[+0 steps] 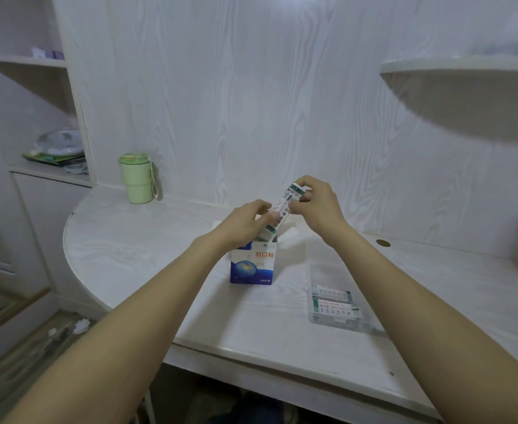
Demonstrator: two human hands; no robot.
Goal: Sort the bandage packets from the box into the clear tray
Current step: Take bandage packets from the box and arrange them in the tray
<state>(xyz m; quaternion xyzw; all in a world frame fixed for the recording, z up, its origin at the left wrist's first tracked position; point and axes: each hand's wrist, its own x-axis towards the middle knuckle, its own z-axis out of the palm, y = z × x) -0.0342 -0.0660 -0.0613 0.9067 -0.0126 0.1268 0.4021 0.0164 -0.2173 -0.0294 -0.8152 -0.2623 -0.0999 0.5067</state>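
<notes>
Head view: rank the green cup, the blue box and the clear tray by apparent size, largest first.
1. clear tray, though it sits nearest the camera
2. green cup and blue box: too alike to rank, and the cup stands farther back

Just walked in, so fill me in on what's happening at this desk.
A person is holding a stack of bandage packets with both hands just above the open blue and white box. The left hand grips the lower part, and the right hand pinches the top end. The clear tray, to the right of the box, already holds some packets. A green cup stands near the wall.
</notes>
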